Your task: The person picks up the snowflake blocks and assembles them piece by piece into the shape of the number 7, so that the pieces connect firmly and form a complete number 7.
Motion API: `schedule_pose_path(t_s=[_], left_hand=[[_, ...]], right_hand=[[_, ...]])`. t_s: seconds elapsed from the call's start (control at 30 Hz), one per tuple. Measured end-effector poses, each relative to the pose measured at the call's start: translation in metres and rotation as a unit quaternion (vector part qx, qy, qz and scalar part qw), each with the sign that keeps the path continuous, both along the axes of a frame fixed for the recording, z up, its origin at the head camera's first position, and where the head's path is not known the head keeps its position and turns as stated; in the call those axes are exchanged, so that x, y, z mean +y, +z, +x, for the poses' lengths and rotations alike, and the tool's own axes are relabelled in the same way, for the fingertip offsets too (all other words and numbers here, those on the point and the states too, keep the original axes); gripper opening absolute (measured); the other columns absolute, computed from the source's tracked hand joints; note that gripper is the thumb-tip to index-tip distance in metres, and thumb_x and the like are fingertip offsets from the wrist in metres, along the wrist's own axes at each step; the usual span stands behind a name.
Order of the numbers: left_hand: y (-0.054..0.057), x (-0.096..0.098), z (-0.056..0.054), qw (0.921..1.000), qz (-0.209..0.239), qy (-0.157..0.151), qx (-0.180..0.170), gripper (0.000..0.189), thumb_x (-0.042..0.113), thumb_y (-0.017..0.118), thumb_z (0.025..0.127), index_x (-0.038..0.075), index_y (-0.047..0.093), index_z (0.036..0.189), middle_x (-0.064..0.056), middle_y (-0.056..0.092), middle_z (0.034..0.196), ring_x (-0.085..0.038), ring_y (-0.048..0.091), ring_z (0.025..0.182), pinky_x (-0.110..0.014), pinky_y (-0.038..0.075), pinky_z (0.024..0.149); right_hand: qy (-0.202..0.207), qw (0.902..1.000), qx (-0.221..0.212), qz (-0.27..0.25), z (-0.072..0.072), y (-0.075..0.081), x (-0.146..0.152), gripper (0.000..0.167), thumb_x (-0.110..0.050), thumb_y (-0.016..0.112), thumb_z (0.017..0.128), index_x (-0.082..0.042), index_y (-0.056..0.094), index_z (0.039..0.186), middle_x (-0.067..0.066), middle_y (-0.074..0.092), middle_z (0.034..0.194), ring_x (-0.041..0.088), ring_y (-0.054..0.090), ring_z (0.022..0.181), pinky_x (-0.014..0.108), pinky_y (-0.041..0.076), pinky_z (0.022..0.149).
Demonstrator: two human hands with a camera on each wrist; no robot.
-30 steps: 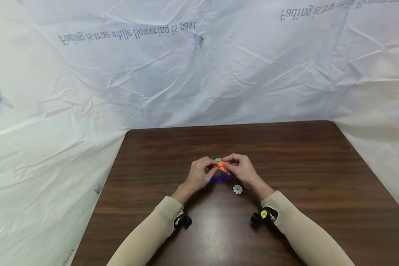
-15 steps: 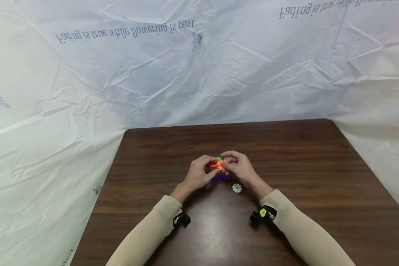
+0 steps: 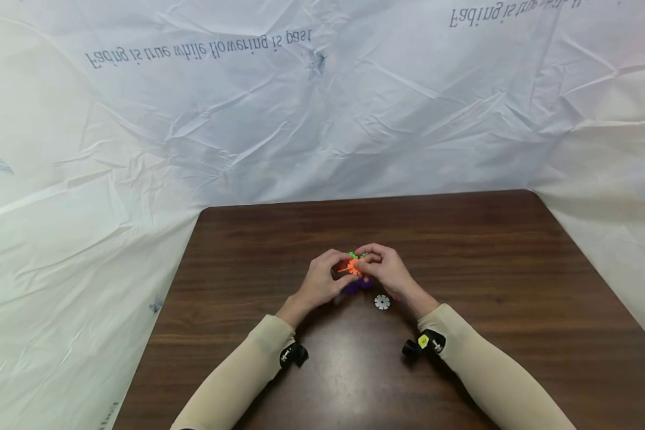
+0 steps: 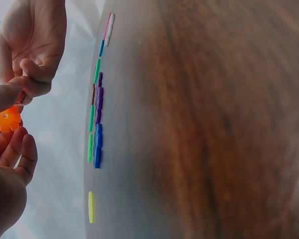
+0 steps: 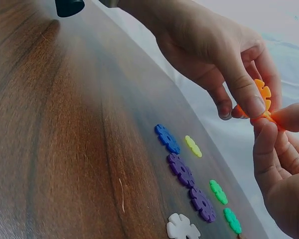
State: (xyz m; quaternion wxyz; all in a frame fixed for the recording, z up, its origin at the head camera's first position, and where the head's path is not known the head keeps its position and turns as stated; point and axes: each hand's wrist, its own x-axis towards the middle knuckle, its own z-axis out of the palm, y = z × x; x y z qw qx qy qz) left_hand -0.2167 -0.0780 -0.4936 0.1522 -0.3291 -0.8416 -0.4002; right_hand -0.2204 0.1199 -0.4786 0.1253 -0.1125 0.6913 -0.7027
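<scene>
Over the middle of the table, my left hand [image 3: 319, 278] pinches a notched orange snowflake disc [image 5: 262, 91] between thumb and fingers. Opposite it, my right hand [image 3: 389, 272] pinches a second orange piece, seen partly edge-on in the right wrist view and meeting the first at an angle. Fingers hide where they meet, so I cannot tell how far they are slotted together. Below the hands lie purple snowflake discs [image 5: 180, 170], a blue one [image 5: 167, 139] and a white one [image 3: 382, 302]. Green discs [image 5: 218, 191] sit just beyond.
A yellow disc [image 5: 193, 146] lies flat near the blue one. A pink disc [image 4: 107, 26] shows edge-on in the left wrist view. The brown wooden table [image 3: 247, 239] ends at a back edge, with pale printed sheeting [image 3: 322, 119] hanging behind it.
The orange pieces and both hands have shifted slightly left. My right fingers have changed their position around the pieces. The discs on the table stay where they were.
</scene>
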Motion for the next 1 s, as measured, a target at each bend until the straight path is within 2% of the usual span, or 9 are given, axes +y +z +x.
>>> schedule_pose_path(t_s=[0.23,0.53,0.73,0.87,1.0], left_hand=[[0.000,0.000,0.000,1.0000,-0.006,0.007,0.001,0.032,0.020,0.080,0.082,0.007,0.068,0.109,-0.004,0.066,0.101,-0.012,0.062,0.084,-0.022,0.052,0.072],[0.001,-0.004,0.002,0.9997,-0.017,0.017,-0.010,0.032,0.020,0.080,0.082,0.007,0.069,0.109,-0.004,0.067,0.100,-0.012,0.062,0.084,-0.024,0.053,0.071],[0.001,-0.007,0.002,0.9993,-0.024,0.023,-0.016,0.033,0.022,0.079,0.083,0.007,0.069,0.110,-0.004,0.067,0.100,-0.012,0.063,0.086,-0.025,0.053,0.073],[0.001,-0.009,0.002,0.9992,-0.026,0.028,-0.011,0.033,0.022,0.079,0.082,0.007,0.068,0.110,-0.004,0.067,0.100,-0.013,0.063,0.087,-0.026,0.054,0.075],[0.000,-0.010,0.002,0.9992,-0.027,0.030,-0.006,0.033,0.021,0.079,0.082,0.007,0.069,0.110,-0.004,0.067,0.099,-0.014,0.063,0.087,-0.027,0.054,0.075]], right_hand=[[0.002,0.9999,-0.005,0.011,-0.001,0.000,0.001,0.029,-0.007,0.065,0.093,0.008,0.057,0.118,0.003,0.069,0.085,0.016,0.061,0.067,0.034,0.054,0.065],[0.003,0.9940,0.049,0.098,-0.005,-0.004,0.014,0.032,-0.019,0.060,0.098,0.007,0.061,0.117,0.016,0.067,0.093,0.026,0.064,0.077,0.050,0.055,0.072],[0.013,0.9836,0.091,0.155,-0.002,-0.006,0.022,0.028,-0.019,0.065,0.095,0.001,0.064,0.115,0.016,0.067,0.100,0.034,0.065,0.082,0.045,0.056,0.073],[0.024,0.9730,0.140,0.182,-0.002,-0.009,0.026,0.026,-0.017,0.069,0.091,-0.003,0.066,0.113,0.012,0.068,0.099,0.024,0.065,0.085,0.033,0.054,0.073],[0.037,0.9543,0.193,0.225,-0.002,-0.015,0.028,0.026,-0.014,0.073,0.088,-0.007,0.067,0.112,0.007,0.069,0.098,0.014,0.063,0.084,0.026,0.052,0.071]])
